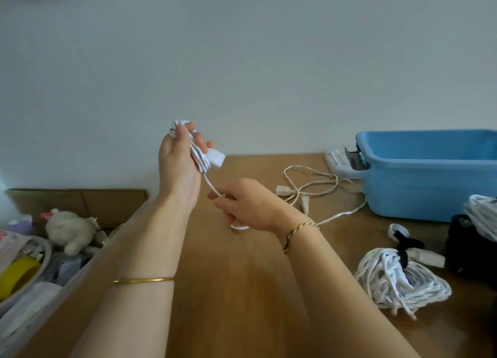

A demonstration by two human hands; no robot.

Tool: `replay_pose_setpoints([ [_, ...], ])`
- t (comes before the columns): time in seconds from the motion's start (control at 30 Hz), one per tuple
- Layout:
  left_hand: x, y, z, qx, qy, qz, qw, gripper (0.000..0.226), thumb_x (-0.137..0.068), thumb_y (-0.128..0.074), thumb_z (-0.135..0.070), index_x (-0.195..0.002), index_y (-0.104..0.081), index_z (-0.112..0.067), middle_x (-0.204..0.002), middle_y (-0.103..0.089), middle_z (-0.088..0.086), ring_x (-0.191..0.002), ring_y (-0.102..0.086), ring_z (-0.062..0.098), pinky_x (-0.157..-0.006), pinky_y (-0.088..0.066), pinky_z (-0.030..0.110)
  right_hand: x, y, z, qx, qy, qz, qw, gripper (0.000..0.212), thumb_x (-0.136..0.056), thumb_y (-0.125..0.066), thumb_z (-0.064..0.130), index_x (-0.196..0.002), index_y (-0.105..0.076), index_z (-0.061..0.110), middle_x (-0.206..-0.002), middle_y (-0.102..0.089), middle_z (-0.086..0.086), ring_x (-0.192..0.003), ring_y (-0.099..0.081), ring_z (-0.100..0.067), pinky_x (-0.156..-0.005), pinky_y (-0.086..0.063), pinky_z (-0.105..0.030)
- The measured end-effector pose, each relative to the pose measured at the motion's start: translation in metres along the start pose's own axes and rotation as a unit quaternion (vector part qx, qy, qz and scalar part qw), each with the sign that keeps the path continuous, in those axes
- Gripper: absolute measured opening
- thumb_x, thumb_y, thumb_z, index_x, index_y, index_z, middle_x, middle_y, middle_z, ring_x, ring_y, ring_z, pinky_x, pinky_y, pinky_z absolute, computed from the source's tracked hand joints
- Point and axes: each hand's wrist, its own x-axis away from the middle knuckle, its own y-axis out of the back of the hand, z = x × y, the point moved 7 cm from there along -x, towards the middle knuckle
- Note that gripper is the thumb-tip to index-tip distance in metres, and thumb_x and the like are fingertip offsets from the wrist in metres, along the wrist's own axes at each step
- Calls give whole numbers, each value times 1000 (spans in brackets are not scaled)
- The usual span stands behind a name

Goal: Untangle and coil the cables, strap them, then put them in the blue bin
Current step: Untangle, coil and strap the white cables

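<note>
My left hand is raised above the wooden table and grips a small coil of white cable with a white plug end sticking out to the right. From the coil the cable runs down to my right hand, which pinches it between thumb and fingers. The loose rest of this cable trails right across the table toward the blue bin. A coiled white bundle with a black strap lies at the right.
A white power strip lies behind the bin's left end. More white cable rests on a black object at the right edge. Left of the table stands a box of clutter with a plush toy and yellow tape.
</note>
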Motion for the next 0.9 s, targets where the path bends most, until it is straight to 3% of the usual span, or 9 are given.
replay_pose_setpoints([
  [0.1,2,-2,-4,-158,-77,-4,985,20,-104,-32,-20,-100,-48,-9,-65,-47,0,-57,-48,6,-76,-51,23,3,8,9,20,14,-5,1000,18,-93,-50,15,-97,-65,6,-55,-55,5,-49,-48,-4,-62,-46,-24],
  [0.2,8,-12,-7,-347,-144,49,925,18,-102,-37,-18,-92,-48,-8,-69,-50,-2,-61,-49,-4,-72,-43,11,6,25,12,18,16,-37,999,15,-90,-56,20,-86,-67,10,-52,-56,5,-46,-49,-9,-61,-49,-29],
  [0.33,16,-23,9,-464,-102,171,863,28,-100,-42,-15,-72,-43,-11,-63,-45,-5,-51,-41,-2,-54,-35,14,12,51,10,24,32,-128,991,12,-86,-59,17,-80,-67,10,-53,-52,8,-51,-46,-11,-56,-41,-28],
  [0.43,21,-27,20,-449,-17,229,864,34,-102,-41,-23,-74,-49,-5,-59,-50,-2,-53,-45,6,-56,-36,23,16,63,3,-32,42,-184,981,8,-85,-61,10,-80,-65,5,-54,-53,8,-54,-42,-13,-52,-35,-25],
  [0.53,31,-32,26,-335,107,264,898,38,-103,-37,-27,-73,-51,-8,-52,-47,0,-53,-45,18,-57,-46,25,15,67,-1,-69,58,-212,973,6,-82,-62,3,-83,-62,9,-70,-63,-9,-65,-55,-17,-61,-43,-28],
  [0.6,34,-32,28,-292,156,293,897,41,-100,-41,-36,-74,-58,-9,-50,-45,0,-50,-42,17,-57,-49,27,14,68,-4,-97,71,-227,967,14,-81,-62,0,-86,-58,12,-71,-62,-8,-68,-61,-15,-63,-45,-27],
  [0.67,37,-30,28,-308,164,319,881,32,-89,-56,-38,-81,-61,-7,-51,-42,-1,-48,-38,14,-58,-49,29,14,70,-5,-99,78,-240,963,19,-80,-60,-4,-88,-57,13,-67,-55,3,-60,-52,0,-59,-41,-16],
  [0.73,38,-30,27,-350,153,324,865,21,-87,-61,-29,-86,-60,-8,-52,-37,-4,-47,-35,11,-57,-48,28,14,70,-9,-94,77,-250,961,20,-80,-58,-5,-90,-58,13,-68,-51,7,-59,-47,2,-59,-38,-12],
  [0.9,34,-27,20,-366,154,286,872,20,-93,-54,-22,-79,-61,-10,-45,-34,-7,-41,-32,9,-54,-44,27,13,67,-26,-52,32,-269,961,13,-84,-58,4,-89,-59,16,-75,-58,7,-73,-54,-13,-71,-44,-29],
])
